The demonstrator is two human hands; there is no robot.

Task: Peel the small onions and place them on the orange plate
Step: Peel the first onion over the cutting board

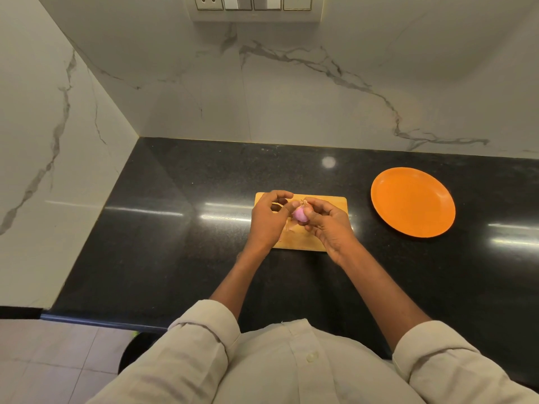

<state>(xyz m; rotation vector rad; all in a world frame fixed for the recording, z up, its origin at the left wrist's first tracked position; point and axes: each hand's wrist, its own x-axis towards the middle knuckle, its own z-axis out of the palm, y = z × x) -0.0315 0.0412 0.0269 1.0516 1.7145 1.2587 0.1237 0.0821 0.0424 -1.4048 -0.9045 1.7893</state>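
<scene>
Onion mostly bare and pink, held above the wooden cutting board | right hand grips it; left hand pinches at its dry top | orange plate holds nothing yet; peeling seems nearly finished, placing remains

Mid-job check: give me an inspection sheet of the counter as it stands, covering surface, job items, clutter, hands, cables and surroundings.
Surface: black polished counter, glossy with light reflections.
Job's things: small onion, pink and mostly peeled, held above the wooden cutting board; orange plate to the right, nothing on it.
Clutter: bits of peel on the board under the hands; a dark item behind the left hand, unclear.
Hands: left hand pinches at the onion's top; right hand has its grip around the onion.
Cables: nothing seen.
Surroundings: marble-pattern walls, switch panel above, tiled floor lower left.
</scene>
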